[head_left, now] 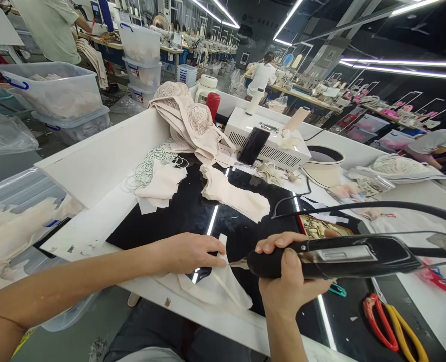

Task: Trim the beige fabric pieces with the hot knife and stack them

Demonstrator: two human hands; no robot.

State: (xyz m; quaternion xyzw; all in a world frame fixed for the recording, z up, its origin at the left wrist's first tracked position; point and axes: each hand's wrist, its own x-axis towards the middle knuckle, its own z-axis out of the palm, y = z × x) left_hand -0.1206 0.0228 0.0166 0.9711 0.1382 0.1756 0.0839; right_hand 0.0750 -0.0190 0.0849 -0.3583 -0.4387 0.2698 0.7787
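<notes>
Your left hand (pixel 195 254) pinches a thin, cream-white piece of fabric (pixel 235 291) between thumb and fingertips; the cloth lies across the near edge of the white tabletop (pixel 241 328) and its black glossy panel (pixel 178 229). Your right hand (pixel 293 281) is wrapped around a thick black handheld tool (pixel 343 257), its metal tip close beside the pinch. I can't tell whether the tip touches the cloth. Hold the fabric flat and lightly taut, keep your left fingertips out of the tip's line, and steady the tool's weight with your right wrist.

Mind the black cable (pixel 358 204) arching over the right side; it could drag on the tool. A red-rimmed tray (pixel 301 227) of small brass-coloured pieces sits just behind the tool, and scissors with red and yellow handles (pixel 373 300) lie toward the near right corner. Beyond your hands, a stack of pale cut cloth (pixel 236 194) rests mid-panel.
</notes>
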